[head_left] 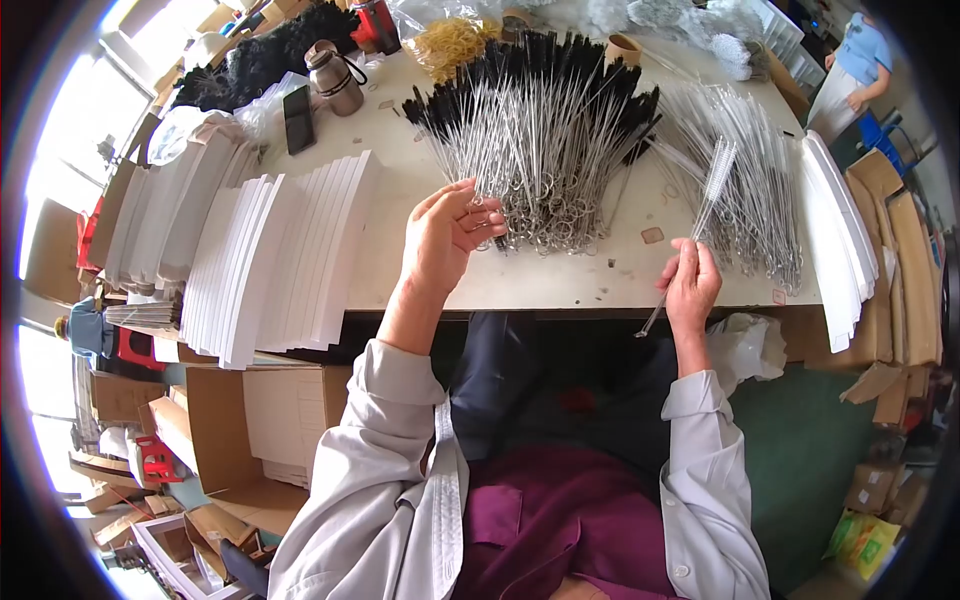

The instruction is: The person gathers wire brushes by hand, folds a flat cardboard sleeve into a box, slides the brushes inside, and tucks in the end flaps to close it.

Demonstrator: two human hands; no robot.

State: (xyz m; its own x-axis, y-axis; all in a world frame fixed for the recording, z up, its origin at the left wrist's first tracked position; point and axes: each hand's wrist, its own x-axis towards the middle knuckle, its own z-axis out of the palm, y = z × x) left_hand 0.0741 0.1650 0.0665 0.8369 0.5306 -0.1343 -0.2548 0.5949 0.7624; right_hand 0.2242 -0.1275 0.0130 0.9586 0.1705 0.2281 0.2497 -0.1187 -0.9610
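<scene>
My right hand (692, 285) is closed around the thin wire stems of white-bristled brushes (716, 172). Their bristled ends point up and away, and the looped ends stick out below my fist. My left hand (455, 230) is at the near left side of a big heap of black-bristled wire brushes (540, 130), its fingers curled right at the metal loops. What those fingers hold, if anything, I cannot tell. A second heap of wire brushes (745, 190), pale-bristled, lies on the white table (400, 285) just beyond my right hand.
Rows of folded white card strips (270, 260) stand at the table's left, with another stack (838, 240) at the right edge. Behind are a phone (298, 120), a steel flask (335, 80) and yellow ties (452, 48). An open carton (225, 430) sits below left; another person (855, 70) stands back right.
</scene>
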